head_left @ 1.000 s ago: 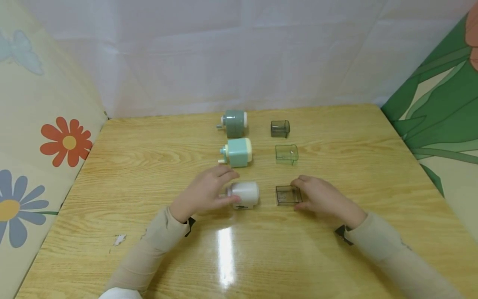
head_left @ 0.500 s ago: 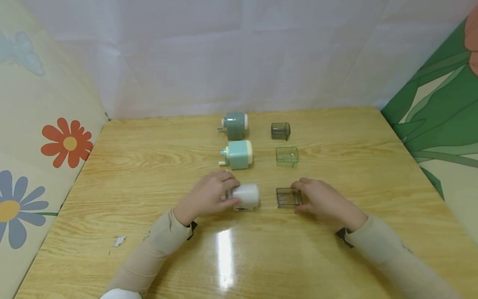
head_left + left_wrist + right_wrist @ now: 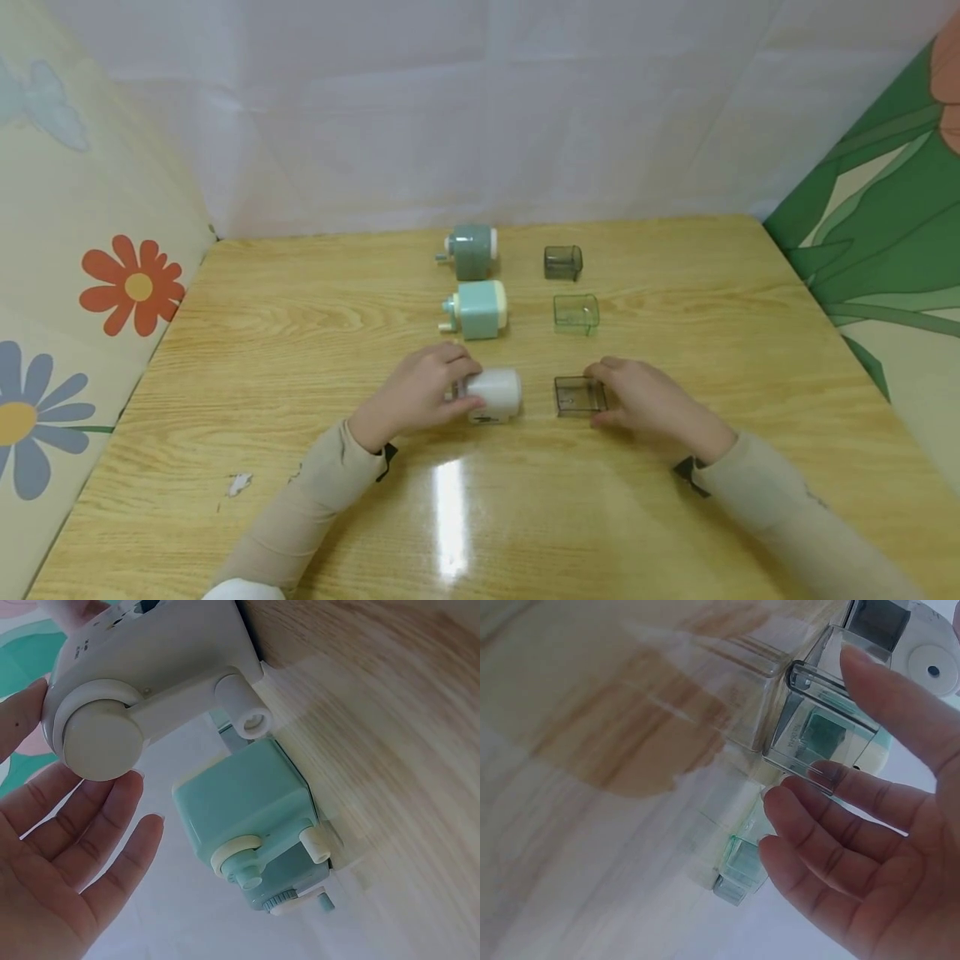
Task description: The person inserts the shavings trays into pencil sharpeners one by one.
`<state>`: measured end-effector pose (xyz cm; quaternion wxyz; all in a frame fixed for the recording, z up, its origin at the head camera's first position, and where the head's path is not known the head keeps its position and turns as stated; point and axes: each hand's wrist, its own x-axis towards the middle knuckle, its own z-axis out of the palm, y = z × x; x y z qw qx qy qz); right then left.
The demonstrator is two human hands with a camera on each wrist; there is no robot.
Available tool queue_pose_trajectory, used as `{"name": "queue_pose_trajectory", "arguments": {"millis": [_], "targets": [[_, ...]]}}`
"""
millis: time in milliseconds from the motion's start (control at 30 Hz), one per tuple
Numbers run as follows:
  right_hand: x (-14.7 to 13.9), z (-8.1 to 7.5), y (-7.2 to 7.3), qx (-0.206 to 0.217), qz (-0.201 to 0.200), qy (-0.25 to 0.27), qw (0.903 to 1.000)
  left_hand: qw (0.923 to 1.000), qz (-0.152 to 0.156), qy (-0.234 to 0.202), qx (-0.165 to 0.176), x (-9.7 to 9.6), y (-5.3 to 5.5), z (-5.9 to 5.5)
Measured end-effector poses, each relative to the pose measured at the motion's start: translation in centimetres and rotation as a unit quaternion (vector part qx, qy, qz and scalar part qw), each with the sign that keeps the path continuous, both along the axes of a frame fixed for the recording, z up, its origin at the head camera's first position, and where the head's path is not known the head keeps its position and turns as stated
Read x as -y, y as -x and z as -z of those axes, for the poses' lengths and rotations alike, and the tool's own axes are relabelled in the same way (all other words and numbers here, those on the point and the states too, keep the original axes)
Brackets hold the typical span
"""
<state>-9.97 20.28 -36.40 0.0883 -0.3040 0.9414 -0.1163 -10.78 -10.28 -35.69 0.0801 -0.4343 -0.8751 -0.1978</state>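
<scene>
fingers point(image 3: 881, 801) pinching clear box point(image 3: 825, 724), green-tinted box point(image 3: 742, 859) beyond, table point(image 3: 570, 847)

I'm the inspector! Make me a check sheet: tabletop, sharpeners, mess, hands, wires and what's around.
Surface: wood-grain table, bright reflection towards the front.
Job's things: white sharpener, teal sharpener, dark green sharpener; right of them, near smoky bin, green bin, far smoky bin, all see-through.
Clutter: white patch at left; scrap or chipped spot, cannot tell.
Hands: left hand holds white sharpener; right hand holds near smoky bin.
Cables: nothing seen.
Surroundings: flower panel left, leaf panel right, pale cloth behind.
</scene>
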Motion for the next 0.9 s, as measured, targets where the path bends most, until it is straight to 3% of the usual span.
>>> {"name": "queue_pose_trajectory", "arguments": {"millis": [900], "targets": [[1.1, 0.5, 0.1, 0.007, 0.006, 0.022, 0.9997, 1.0000, -0.001, -0.005, 0.007, -0.1, 0.0, -0.1]]}}
